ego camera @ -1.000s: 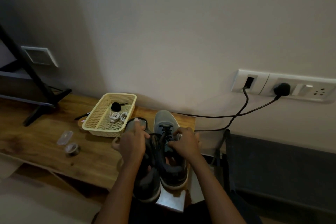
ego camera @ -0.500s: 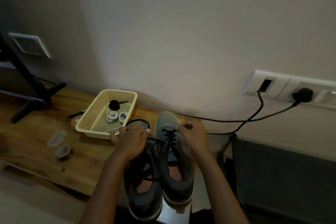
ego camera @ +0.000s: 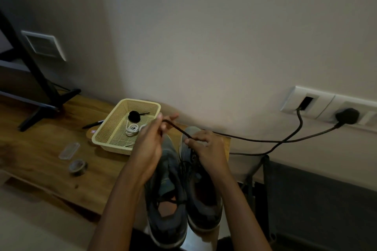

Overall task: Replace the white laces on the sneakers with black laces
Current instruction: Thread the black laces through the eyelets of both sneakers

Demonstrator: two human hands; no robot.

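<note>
Item: black lace [ego camera: 175,127], being threaded into right-hand sneaker [ego camera: 204,216].
Left hand [ego camera: 149,149] pinches the raised lace end; right hand [ego camera: 206,149] pinches it at the eyelet. Best drawn evenly, untwisted. White laces [ego camera: 132,129] coiled in basket [ego camera: 114,146].

Two bare arms, uncovered from wrist to the frame's bottom edge. Left forearm [ego camera: 120,199] left of the sneakers [ego camera: 167,222], right forearm [ego camera: 238,199] right of them. Left hand [ego camera: 149,144] and right hand [ego camera: 208,149] bare, at the sneakers' toe end. Dark patch [ego camera: 137,239] below the sneakers' heels, too dim to identify.
</note>
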